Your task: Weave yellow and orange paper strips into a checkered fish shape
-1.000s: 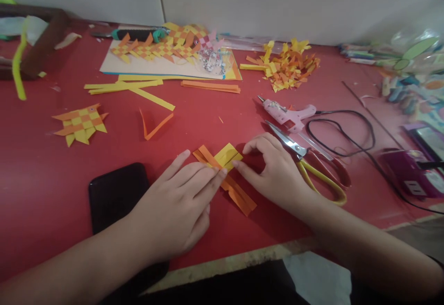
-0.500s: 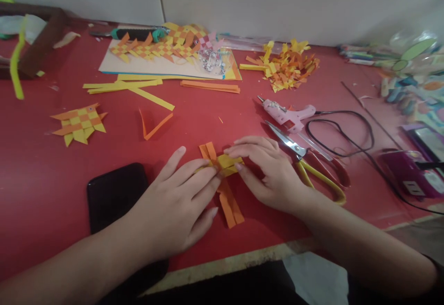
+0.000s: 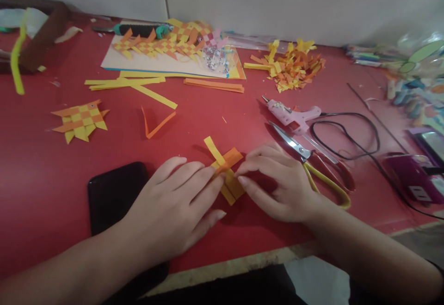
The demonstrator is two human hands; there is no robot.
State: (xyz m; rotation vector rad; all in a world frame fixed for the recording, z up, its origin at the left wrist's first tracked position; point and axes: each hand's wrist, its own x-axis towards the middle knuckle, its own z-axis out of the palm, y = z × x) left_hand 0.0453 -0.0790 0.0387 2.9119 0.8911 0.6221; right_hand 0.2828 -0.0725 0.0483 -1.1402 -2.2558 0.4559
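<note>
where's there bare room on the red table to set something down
Widest: at left, in front of the lone woven paper fish and left of the black phone-like slab. Smaller: between the folded orange strip and pink glue gun, beyond the left hand, bar a tiny orange sliver. Crowded: the back, around the paper scrap pile, and the right, around the scissors.

Paper strips [image 3: 236,186] lie between left hand [image 3: 178,198] and right hand [image 3: 280,182]; scissors [image 3: 304,153] sit right, glue gun [image 3: 294,117] just behind, paper fish [image 3: 83,121] back left!
</note>
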